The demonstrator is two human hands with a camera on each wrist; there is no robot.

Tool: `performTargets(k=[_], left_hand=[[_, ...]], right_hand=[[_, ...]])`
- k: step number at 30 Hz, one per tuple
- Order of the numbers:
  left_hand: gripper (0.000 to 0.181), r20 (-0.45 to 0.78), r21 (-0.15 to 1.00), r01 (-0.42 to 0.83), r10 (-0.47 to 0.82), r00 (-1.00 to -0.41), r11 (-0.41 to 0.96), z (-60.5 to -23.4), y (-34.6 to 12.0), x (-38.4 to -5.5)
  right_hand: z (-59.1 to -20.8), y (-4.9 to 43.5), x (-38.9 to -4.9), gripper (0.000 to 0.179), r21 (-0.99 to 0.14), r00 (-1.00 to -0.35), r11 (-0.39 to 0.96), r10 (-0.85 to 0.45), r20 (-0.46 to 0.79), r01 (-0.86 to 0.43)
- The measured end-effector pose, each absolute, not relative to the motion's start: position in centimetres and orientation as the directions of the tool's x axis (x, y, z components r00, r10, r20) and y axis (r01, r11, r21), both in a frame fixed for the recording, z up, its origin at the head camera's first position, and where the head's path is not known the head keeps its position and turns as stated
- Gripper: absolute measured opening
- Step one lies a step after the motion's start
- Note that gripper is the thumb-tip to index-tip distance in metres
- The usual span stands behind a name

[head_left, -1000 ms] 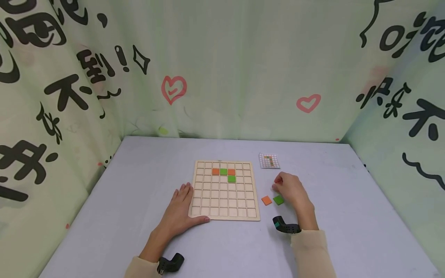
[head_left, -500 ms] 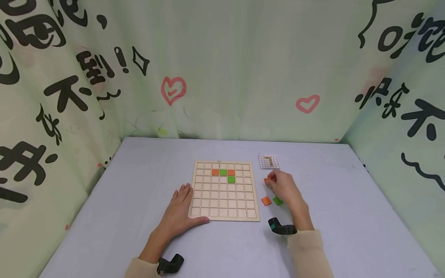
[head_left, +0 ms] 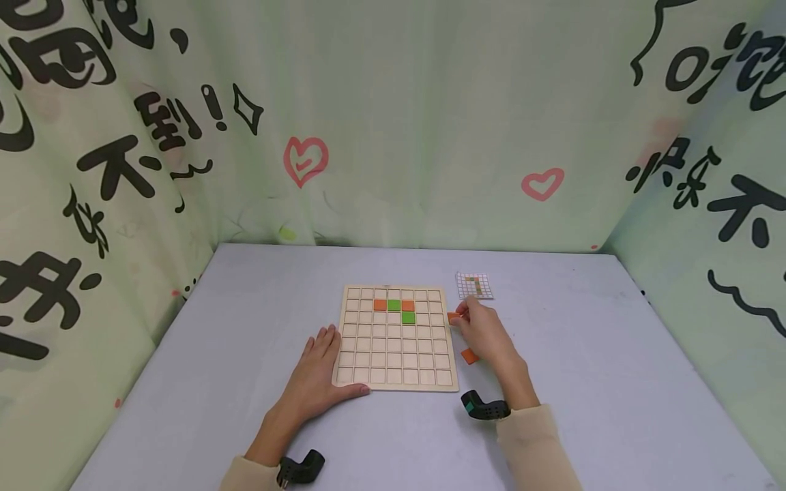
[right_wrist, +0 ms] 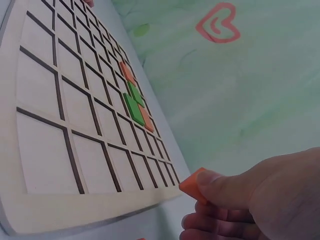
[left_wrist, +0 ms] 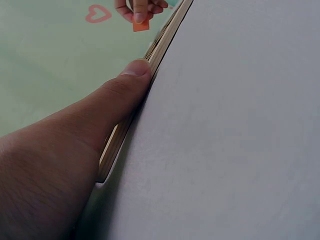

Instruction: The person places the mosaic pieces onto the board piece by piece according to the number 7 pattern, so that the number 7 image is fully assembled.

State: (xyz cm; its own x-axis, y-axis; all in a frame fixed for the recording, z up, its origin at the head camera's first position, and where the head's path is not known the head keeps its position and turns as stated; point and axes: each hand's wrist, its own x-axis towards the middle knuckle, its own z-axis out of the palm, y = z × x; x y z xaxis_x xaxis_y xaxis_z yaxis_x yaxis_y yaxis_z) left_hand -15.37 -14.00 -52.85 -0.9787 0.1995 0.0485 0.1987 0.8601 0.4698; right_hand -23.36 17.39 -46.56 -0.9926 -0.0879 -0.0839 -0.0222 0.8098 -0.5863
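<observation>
A square wooden grid board (head_left: pixel 396 391) lies on the table. My left hand (head_left: pixel 318 372) rests along its left side with straight fingers, the thumb on the near edge. Between thumb and fingers, my right hand (head_left: pixel 488 335) pinches an orange tile (right_wrist: pixel 191 186) at the board's right edge, seen close in the right wrist view. Toward the back of the grid, a row holds an orange tile (head_left: pixel 381 305), a green tile (head_left: pixel 394 305) and another orange tile (head_left: pixel 408 305). One more green tile (head_left: pixel 408 318) sits just below the row's right end.
A loose orange tile (head_left: pixel 469 356) lies right of the board, below my right hand. Behind that hand is a small card (head_left: pixel 474 285) printed with a grid and a coloured pattern. A pale green curtain (head_left: pixel 424 136) surrounds the table (head_left: pixel 258 286).
My right hand has moved left to the board's edge, bringing an orange tile with it. Its wrist now hides the loose green tile. My left hand has stayed in place.
</observation>
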Motion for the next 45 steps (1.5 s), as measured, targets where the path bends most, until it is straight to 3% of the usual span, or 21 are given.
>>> performTargets(k=[30,45], left_hand=[[0.122,0.061,0.471,0.190,0.183,-0.981,0.862,-53.0,-13.9,-15.3],[0.123,0.027,0.475,0.172,0.181,-0.983,0.863,-52.9,-14.0,-15.4]], right_hand=[[-48.0,12.8,-22.2,0.016,-0.609,-0.972,0.762,-0.225,0.067,-0.219],[-48.9,11.6,-21.8,0.012,-0.545,-0.968,0.802,-0.235,0.085,-0.243]])
